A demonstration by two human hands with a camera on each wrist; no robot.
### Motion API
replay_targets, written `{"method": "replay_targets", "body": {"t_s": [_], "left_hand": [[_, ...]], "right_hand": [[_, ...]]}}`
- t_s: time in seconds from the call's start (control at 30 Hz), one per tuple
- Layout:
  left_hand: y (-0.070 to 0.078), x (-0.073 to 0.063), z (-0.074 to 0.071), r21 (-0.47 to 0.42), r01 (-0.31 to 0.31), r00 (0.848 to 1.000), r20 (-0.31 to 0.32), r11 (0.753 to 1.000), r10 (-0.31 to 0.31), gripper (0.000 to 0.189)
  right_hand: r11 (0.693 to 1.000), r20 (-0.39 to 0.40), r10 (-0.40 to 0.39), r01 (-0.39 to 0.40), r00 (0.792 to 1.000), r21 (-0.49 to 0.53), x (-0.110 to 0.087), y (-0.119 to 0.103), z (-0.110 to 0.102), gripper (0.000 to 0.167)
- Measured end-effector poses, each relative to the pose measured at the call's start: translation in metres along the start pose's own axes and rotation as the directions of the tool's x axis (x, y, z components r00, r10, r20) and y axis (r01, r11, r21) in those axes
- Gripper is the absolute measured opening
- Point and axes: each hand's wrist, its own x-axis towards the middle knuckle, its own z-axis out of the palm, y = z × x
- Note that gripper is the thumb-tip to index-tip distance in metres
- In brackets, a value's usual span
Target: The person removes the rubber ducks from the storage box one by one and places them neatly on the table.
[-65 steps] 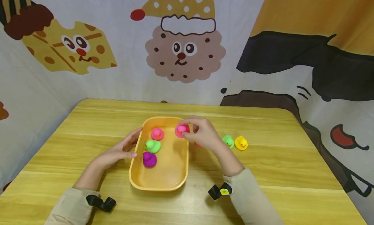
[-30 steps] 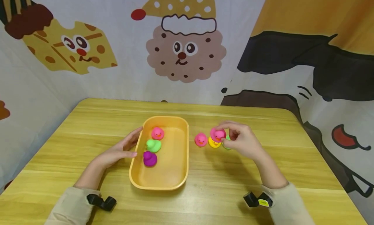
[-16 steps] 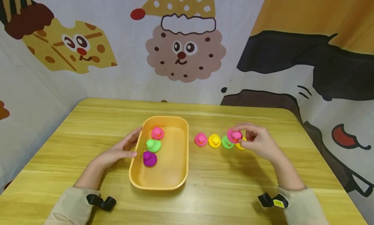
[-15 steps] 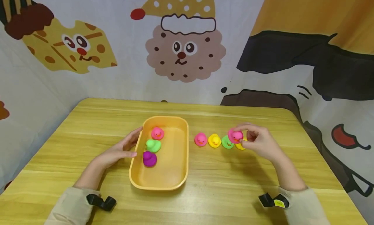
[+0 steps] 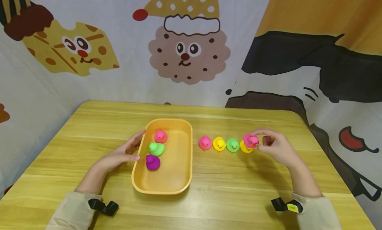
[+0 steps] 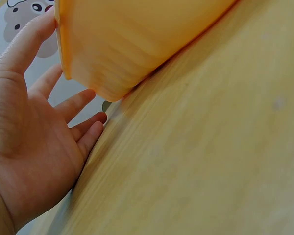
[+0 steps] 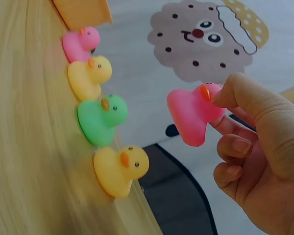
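Pinched pink duck [image 7: 192,112] in right hand [image 5: 277,148], touched orange tray [image 5: 176,160] with loosely spread left hand [image 5: 123,153], apparently at placing step, likely had to lower beyond yellow end duck [image 7: 115,169].

The yellow label [image 5: 292,208] on the black device [image 5: 279,204] at the right cuff [image 5: 311,203] bears dark marks too small and blurred to read, and no word, brand or number can be made out anywhere.

The pink duck [image 5: 250,141] in my right fingers [image 5: 261,131] hid some of the yellow duck [image 5: 246,149] near them.
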Motion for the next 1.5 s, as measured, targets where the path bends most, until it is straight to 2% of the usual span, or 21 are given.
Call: {"method": "replay_targets", "body": {"t_s": [0.53, 0.77, 1.23, 1.5], "left_hand": [[-0.001, 0.0, 0.001, -0.004, 0.0, 1.0, 0.003, 1.0, 0.0, 0.083], [-0.001, -0.001, 0.001, -0.003, -0.002, 1.0, -0.001, 1.0, 0.002, 0.083], [-0.002, 0.0, 0.0, -0.001, -0.007, 1.0, 0.001, 1.0, 0.007, 0.083], [-0.002, 0.0, 0.0, 0.002, -0.001, 1.0, 0.0, 1.0, 0.001, 0.083]], "right_hand": [[0.995, -0.018, 0.095, -0.096, 0.995, -0.034, -0.009, 0.027, -0.016, 0.039], [0.985, -0.022, 0.163, -0.164, 0.986, -0.06, -0.013, 0.038, -0.02, 0.038], [0.963, 0.02, 0.263, -0.262, 0.964, -0.06, -0.015, 0.056, -0.017, 0.035], [0.962, 0.044, 0.269, -0.267, 0.962, -0.053, -0.017, 0.064, -0.016, 0.035]]}}
